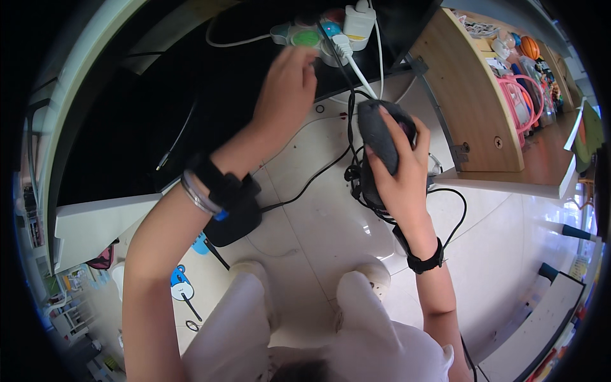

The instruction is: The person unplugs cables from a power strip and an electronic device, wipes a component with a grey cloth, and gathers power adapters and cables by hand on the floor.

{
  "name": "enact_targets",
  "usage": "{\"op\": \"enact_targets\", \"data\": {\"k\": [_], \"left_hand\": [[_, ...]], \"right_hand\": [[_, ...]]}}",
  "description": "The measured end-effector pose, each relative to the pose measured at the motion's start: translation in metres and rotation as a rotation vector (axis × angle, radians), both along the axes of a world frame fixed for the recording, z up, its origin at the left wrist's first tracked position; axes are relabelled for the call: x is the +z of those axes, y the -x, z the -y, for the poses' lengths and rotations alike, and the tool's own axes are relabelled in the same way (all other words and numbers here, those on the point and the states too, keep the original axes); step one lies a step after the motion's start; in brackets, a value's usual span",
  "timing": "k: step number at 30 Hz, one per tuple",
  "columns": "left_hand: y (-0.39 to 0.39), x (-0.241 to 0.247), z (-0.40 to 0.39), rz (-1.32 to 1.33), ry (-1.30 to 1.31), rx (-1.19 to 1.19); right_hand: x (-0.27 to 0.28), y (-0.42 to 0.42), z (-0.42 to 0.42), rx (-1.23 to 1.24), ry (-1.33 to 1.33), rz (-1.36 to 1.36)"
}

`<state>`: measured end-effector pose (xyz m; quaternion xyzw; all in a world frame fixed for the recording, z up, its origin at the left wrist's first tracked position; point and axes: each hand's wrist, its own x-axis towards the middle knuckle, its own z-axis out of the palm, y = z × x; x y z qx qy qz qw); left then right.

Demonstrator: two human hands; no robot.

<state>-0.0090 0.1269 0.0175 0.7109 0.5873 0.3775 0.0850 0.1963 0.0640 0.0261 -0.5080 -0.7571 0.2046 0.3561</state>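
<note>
My right hand holds a dark grey fuzzy object, possibly a slipper, from its right side; tangled black cables hang beside and below it. Raised and slightly blurred, my left hand is just below a power strip with coloured round parts, its fingers loosely bent; whether it touches the strip or holds anything small is unclear. A white plug and a white charger sit in the strip. Under my left wrist is a black box-like device with a black cable running from it.
An open wooden drawer or cabinet with toys and pink-handled items stands at the right. A white cable end lies on the dark surface at the left. On the tiled floor are a blue cartoon fan and my shoes.
</note>
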Motion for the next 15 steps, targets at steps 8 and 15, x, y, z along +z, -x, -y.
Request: {"op": "enact_targets", "data": {"k": [8,15], "left_hand": [[0.009,0.004,-0.028,-0.195,-0.236,-0.152],[0.003,-0.020,-0.025,0.517,0.349,0.016]], "right_hand": [[-0.001,0.049,-0.019,0.029,0.022,0.019],[-0.005,0.020,0.000,-0.030,0.058,0.055]]}}
